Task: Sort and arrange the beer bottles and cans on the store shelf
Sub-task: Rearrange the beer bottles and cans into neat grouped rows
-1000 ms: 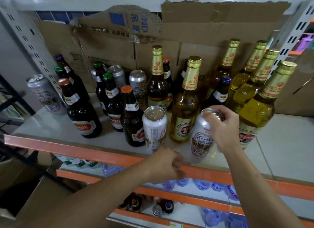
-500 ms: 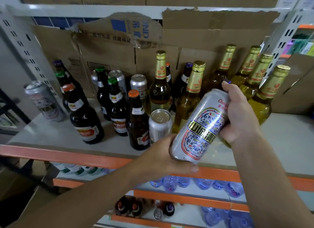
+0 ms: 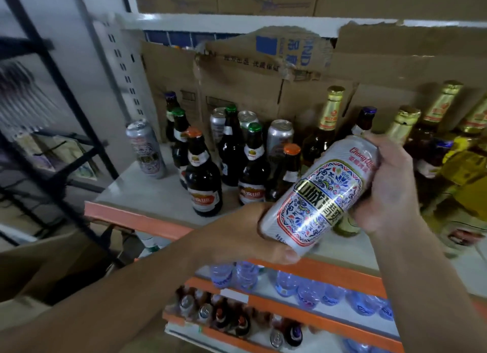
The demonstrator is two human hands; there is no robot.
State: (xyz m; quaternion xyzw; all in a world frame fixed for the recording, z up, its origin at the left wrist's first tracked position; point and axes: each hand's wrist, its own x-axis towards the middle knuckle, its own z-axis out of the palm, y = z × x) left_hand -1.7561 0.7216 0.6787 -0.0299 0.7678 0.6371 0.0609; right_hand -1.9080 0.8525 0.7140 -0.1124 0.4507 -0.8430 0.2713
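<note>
Can, tilted, is held just over the front edge of the shelf. The left hand curls round its lower end, thumb beneath, and the right hand grips its upper end. Brown bottles stand left of centre on the shelf, with silver cans among them toward the back. A lone can stands near the left edge. Gold-necked bottles stand toward the right, blurred. Cardboard lines the back.
</note>
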